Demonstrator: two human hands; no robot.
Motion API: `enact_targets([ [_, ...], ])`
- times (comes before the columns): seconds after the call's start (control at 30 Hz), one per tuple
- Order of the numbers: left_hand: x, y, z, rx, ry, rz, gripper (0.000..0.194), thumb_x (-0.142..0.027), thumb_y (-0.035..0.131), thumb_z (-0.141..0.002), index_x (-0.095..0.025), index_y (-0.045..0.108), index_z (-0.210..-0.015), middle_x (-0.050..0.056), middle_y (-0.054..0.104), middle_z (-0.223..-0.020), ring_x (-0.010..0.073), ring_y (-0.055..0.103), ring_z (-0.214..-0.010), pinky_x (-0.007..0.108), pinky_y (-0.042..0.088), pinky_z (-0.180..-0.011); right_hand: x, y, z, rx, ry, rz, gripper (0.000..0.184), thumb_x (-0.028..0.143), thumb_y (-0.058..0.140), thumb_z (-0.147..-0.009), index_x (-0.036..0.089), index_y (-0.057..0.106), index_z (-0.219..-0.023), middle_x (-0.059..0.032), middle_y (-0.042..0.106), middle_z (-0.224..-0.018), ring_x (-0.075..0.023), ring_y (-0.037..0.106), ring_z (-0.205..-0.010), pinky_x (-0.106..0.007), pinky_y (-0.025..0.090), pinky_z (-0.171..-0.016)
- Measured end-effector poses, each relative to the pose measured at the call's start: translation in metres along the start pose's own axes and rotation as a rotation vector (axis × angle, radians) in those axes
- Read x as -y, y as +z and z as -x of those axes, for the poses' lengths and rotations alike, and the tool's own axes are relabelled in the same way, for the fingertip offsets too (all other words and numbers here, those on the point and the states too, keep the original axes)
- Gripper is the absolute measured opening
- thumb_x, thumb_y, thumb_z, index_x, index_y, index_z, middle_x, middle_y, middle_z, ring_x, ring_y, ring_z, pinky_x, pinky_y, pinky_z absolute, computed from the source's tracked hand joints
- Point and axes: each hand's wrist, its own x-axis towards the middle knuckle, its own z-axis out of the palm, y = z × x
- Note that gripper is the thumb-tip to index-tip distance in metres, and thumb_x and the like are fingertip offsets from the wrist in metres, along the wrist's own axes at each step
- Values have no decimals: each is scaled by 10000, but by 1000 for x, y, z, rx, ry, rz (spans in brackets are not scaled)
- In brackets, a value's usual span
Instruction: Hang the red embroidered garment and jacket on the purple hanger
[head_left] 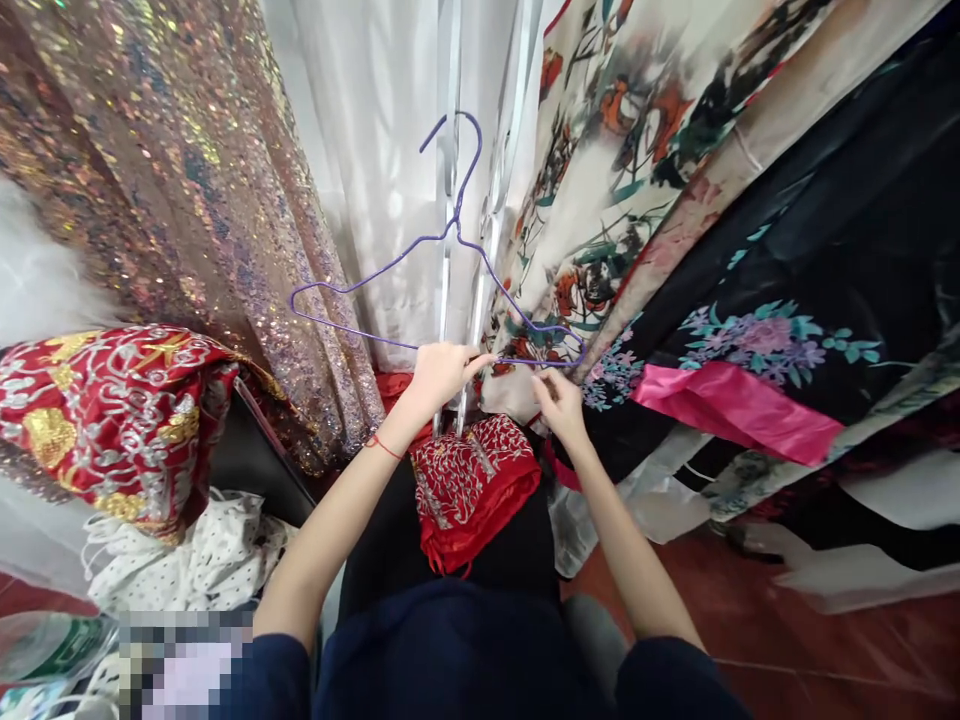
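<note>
A purple wire hanger is held up in front of me, its hook pointing away. My left hand is closed around the middle of the hanger's bottom bar, with the thumb stretched to the right along it. Just under the right part of that bar is my right hand, its fingers pinched together. What they hold, if anything, is too small to make out. Below both hands, a red garment with silver embroidery lies over my dark-clothed lap.
Sequinned fabric hangs at the left, a white curtain behind the hanger. Printed cream cloth and a black floral garment hang at the right. Left of me lie red-gold cloth, dotted white cloth and a plastic bottle.
</note>
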Motion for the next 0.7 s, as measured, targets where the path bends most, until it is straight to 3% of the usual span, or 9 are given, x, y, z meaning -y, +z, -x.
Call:
enact_targets([
  [0.1, -3, 2, -2, -23, 6, 31, 695, -671, 270, -987, -203, 770, -875, 111, 764, -806, 223, 685, -770, 307, 217, -586, -3, -2, 0, 372, -15, 90, 335, 535, 519, -922, 219, 607, -852, -1, 641, -775, -143, 583, -683, -245, 465, -693],
  [0.2, -6, 6, -2, -60, 15, 41, 701, -659, 251, -996, -205, 770, -871, 110, 759, -804, 214, 672, -756, 307, 233, -596, -10, 0, 15, 774, 4, 207, 306, 473, 743, -775, 244, 703, -975, -24, 725, -991, -191, 661, -915, -288, 491, -877],
  [0.27, -7, 8, -2, -74, 16, 40, 718, -662, 231, -998, -205, 771, -872, 114, 757, -803, 216, 670, -758, 310, 232, -598, -18, 4, 30, 874, 62, 307, 446, 387, 857, -637, 230, 723, -1032, -87, 722, -1118, -277, 646, -1069, -393, 472, -976],
  [0.3, -7, 9, -2, -74, 15, 42, 725, -668, 229, -995, -204, 772, -870, 116, 757, -800, 219, 672, -760, 312, 226, -595, -22, 6, 37, 876, 96, 354, 465, 328, 876, -599, 207, 730, -1024, -127, 715, -1145, -320, 629, -1117, -448, 455, -1002],
  [0.37, -7, 8, -2, -65, 7, 49, 722, -681, 245, -987, -203, 774, -869, 116, 757, -795, 224, 677, -766, 313, 211, -588, -28, 9, 46, 838, 155, 423, 331, 216, 833, -616, 164, 737, -928, -177, 720, -1109, -355, 621, -1132, -497, 431, -1020],
  [0.47, -7, 7, -2, -53, -15, 60, 707, -681, 269, -985, -204, 777, -871, 116, 763, -805, 225, 685, -776, 313, 196, -582, -30, 10, 41, 711, 202, 409, 70, 155, 672, -729, 164, 708, -788, -135, 743, -920, -271, 672, -984, -385, 467, -950],
  [0.57, -7, 5, 0, -51, -35, 57, 712, -672, 264, -991, -199, 781, -869, 126, 766, -812, 230, 692, -787, 313, 194, -584, -26, 7, 16, 502, 225, 285, 175, 226, 519, -815, 175, 683, -778, -74, 714, -770, -204, 665, -789, -292, 490, -790],
  [0.7, -6, 4, 6, -43, -38, 60, 665, -662, 310, -990, -210, 790, -903, 123, 769, -815, 233, 699, -794, 303, 213, -588, -16, -6, -35, 153, 261, 33, 309, 394, 409, -838, 190, 618, -735, -11, 618, -619, -167, 570, -596, -263, 459, -604],
])
